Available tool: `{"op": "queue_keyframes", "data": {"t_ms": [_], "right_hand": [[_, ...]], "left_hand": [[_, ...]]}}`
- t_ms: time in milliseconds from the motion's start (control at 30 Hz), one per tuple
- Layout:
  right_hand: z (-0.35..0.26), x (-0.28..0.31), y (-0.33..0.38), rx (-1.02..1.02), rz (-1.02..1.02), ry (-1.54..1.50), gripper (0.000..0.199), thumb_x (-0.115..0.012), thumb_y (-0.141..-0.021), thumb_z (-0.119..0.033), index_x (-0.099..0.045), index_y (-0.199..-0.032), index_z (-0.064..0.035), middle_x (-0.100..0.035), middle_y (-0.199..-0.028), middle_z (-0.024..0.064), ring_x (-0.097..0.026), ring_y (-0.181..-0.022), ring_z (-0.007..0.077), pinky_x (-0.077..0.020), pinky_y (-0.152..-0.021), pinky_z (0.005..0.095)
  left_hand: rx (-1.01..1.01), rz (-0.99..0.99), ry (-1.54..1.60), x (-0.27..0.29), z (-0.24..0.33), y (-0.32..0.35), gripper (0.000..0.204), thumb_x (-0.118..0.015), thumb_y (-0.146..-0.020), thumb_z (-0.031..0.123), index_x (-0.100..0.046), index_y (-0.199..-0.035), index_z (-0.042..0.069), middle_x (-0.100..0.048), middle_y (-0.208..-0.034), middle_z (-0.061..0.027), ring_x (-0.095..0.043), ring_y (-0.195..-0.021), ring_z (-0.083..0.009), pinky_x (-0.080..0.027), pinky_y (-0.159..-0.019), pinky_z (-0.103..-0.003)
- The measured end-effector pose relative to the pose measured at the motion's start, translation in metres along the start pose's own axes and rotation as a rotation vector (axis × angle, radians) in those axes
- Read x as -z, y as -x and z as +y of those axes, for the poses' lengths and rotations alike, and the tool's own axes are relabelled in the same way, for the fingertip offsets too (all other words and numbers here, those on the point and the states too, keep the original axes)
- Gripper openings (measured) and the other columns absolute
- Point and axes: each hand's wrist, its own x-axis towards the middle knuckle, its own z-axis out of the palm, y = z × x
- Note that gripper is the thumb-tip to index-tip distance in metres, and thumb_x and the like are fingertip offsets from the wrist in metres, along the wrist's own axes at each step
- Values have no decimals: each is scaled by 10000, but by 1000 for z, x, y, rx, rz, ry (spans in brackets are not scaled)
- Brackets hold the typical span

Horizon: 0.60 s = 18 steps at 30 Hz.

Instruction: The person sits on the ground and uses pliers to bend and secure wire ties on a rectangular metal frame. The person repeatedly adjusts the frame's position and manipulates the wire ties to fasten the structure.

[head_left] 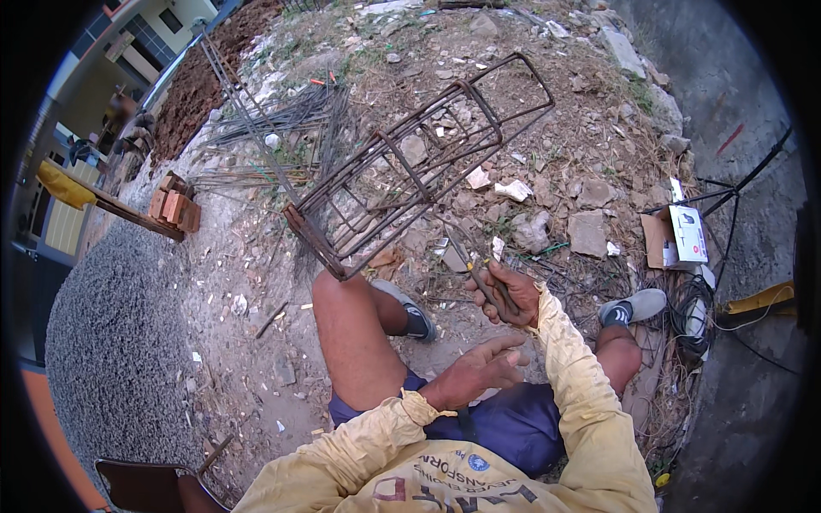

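My right hand [508,293] is closed around the handles of a pair of pincers [475,275], whose far end points up and left toward the steel cage. Just below it, my left hand [479,373] is held over my lap with its fingers stretched to the right and partly bent; I see nothing in it. Beyond my knees stands a rusty rebar cage [400,162], long and slanting from near left to far right. It is made of long bars joined by rectangular stirrups. Its near end is close to my left knee, and neither hand touches it.
Thin steel rods [282,120] lie in a pile behind the cage. Red bricks [175,205] and a grey gravel heap [120,342] are at left. On the right are an open cardboard box [676,239], a black tripod [734,192] and coiled cable [691,312]. Rubble covers the ground.
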Motion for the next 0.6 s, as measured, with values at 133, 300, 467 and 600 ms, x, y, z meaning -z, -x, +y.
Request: {"op": "queue_keyframes", "data": {"t_ms": [133, 300, 467, 600], "right_hand": [[15, 15, -17, 19, -112, -121, 559, -391, -979, -531, -548, -1139, -18, -550, -604, 25, -505, -444, 104, -409, -411, 231], [40, 3, -24, 4, -574, -574, 515, -458, -969, -491, -501, -1212, -39, -491, -629, 3, -432, -388, 65, -344, -378, 182], [45, -14, -24, 120, -552, -522, 394, -494, -975, -343, -496, -1259, -69, -585, -886, 59, -513, -532, 87, -417, -445, 234], [29, -13, -22, 145, -101, -37, 487, -446, -975, -385, -450, -1338, -60, -603, -1011, 74, -566, -665, 138, -460, -510, 257]], "left_hand": [[55, -103, -320, 18, 26, 1, 536, -494, -984, 402, -441, -1347, 12, -583, -1190, -110, -574, -1017, -157, -464, -904, -314], [-302, 265, -270, 56, 46, -12, 552, -544, -955, 419, -479, -1297, -10, -579, -1209, -135, -569, -1071, -185, -454, -908, -311], [-643, 930, -845, 98, 38, -38, 557, -601, -927, 362, -483, -1275, -57, -624, -1108, -214, -599, -1049, -272, -444, -921, -343], [-485, 685, -661, 105, 58, -48, 624, -582, -927, 394, -433, -1342, -48, -589, -1164, -210, -572, -1065, -249, -468, -878, -363]]}}
